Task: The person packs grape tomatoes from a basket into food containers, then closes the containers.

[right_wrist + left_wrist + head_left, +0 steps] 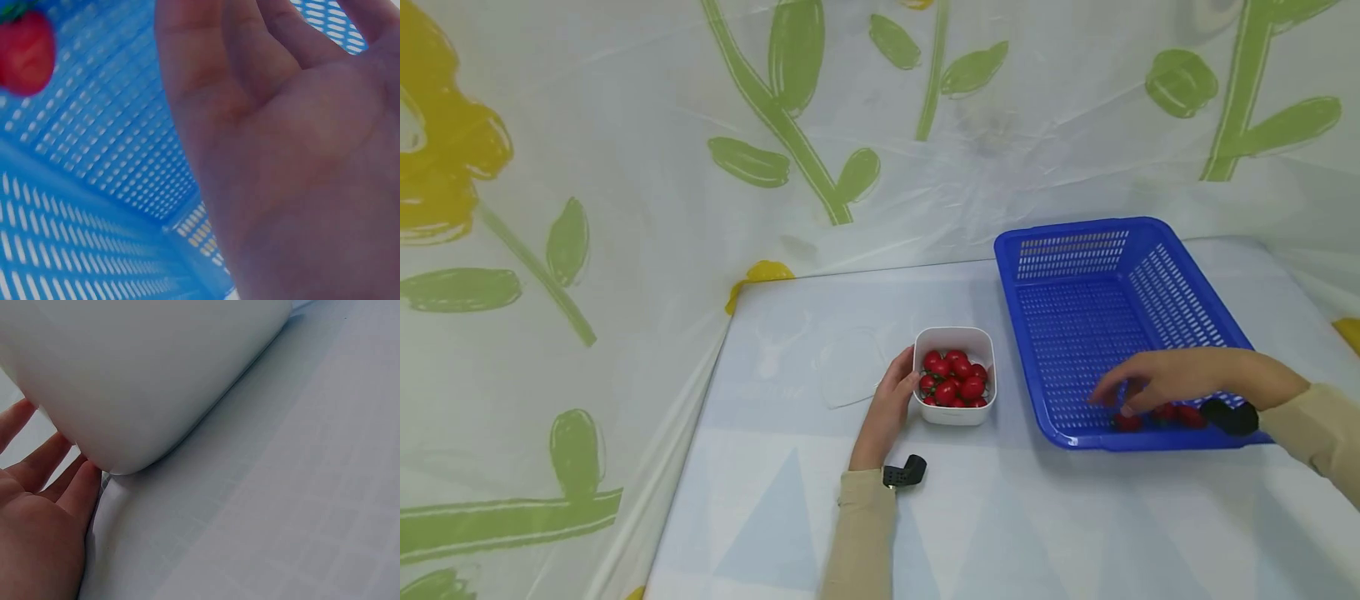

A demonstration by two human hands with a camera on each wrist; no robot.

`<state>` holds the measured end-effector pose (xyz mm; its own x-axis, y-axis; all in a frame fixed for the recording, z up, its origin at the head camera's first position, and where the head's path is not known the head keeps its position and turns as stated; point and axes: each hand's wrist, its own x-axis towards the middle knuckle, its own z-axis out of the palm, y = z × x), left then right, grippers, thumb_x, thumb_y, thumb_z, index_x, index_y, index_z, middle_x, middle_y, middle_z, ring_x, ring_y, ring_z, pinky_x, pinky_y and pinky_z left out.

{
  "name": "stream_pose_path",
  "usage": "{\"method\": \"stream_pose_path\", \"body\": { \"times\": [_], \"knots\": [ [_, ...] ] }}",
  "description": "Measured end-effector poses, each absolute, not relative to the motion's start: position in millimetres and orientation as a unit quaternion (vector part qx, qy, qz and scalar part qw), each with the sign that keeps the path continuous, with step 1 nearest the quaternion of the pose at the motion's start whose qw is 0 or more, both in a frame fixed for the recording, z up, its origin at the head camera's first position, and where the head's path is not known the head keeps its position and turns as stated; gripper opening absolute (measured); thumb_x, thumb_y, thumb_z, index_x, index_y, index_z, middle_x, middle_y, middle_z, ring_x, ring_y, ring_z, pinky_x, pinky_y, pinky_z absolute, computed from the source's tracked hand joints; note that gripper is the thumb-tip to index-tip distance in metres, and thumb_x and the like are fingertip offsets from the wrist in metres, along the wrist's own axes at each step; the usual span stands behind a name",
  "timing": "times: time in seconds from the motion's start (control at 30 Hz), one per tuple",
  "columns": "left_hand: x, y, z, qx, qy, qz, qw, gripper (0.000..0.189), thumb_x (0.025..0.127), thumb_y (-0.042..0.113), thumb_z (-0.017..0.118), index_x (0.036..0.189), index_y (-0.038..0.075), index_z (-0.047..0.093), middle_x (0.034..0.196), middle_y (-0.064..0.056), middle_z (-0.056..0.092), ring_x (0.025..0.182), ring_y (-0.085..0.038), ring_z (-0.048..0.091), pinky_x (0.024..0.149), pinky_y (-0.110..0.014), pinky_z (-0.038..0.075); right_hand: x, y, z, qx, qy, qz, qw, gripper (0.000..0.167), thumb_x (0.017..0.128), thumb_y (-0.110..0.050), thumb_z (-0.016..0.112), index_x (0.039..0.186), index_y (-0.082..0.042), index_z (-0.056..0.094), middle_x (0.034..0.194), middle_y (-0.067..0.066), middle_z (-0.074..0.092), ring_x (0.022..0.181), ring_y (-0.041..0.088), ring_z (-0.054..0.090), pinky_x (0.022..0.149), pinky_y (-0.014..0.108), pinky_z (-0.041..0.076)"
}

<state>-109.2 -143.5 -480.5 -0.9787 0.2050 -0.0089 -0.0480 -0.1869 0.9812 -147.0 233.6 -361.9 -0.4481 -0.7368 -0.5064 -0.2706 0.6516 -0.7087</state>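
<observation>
A white square container (955, 416) holds several red cherry tomatoes (950, 387). My left hand (889, 410) rests against its left side; in the left wrist view the straight fingers (47, 453) touch the container's wall (137, 375) near its base. On the right, my right hand (1165, 379) reaches into the blue basket (1037, 367), its thumb apart from its bent fingers. Right below that thumb lie a few more tomatoes (1187, 416) at the basket's near side. The right wrist view shows the palm (300, 162) and one tomato (26, 53) beside it; the fingertips are cut off there.
A clear, thin lid (850, 367) lies on the table left of the white container. The basket's slotted walls rise around the right hand. Behind the table (985, 517) hangs a white cloth (647, 125) printed with leaves and flowers.
</observation>
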Motion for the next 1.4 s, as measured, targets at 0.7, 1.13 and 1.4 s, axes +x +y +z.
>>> {"method": "stream_pose_path", "body": {
  "times": [0.7, 1.13, 1.4],
  "knots": [
    [-100, -138, -466, 0.070, 0.649, 0.754, 0.079, 0.045, 0.095, 0.020, 0.041, 0.139, 0.016, 0.032, 0.141, 0.000, 0.031, 0.129, -0.014, 0.025, 0.106, -0.036, 0.018, -146, 226, -392, -0.214, 0.837, -0.197, 0.464, 0.028, 0.076, -0.018, 0.068, 0.104, -0.017, 0.064, 0.092, 0.003, 0.054, 0.076, 0.020, 0.052, 0.063, 0.034, 0.048],
    [-100, -139, -466, 0.080, 0.649, 0.753, 0.075, 0.047, 0.095, 0.021, 0.041, 0.140, 0.014, 0.029, 0.142, -0.003, 0.029, 0.130, -0.016, 0.024, 0.106, -0.038, 0.018, -153, 220, -403, -0.216, 0.845, -0.185, 0.454, 0.019, 0.074, -0.013, 0.069, 0.090, -0.018, 0.061, 0.089, 0.004, 0.052, 0.074, 0.021, 0.053, 0.059, 0.033, 0.051],
    [-101, -142, -466, 0.076, 0.650, 0.752, 0.078, 0.045, 0.095, 0.020, 0.039, 0.139, 0.016, 0.030, 0.142, -0.001, 0.029, 0.130, -0.013, 0.024, 0.106, -0.037, 0.018, -161, 223, -398, -0.206, 0.841, -0.253, 0.432, 0.026, 0.080, -0.018, 0.065, 0.103, -0.011, 0.057, 0.097, 0.007, 0.053, 0.077, 0.021, 0.054, 0.064, 0.034, 0.051]
  ]
}}
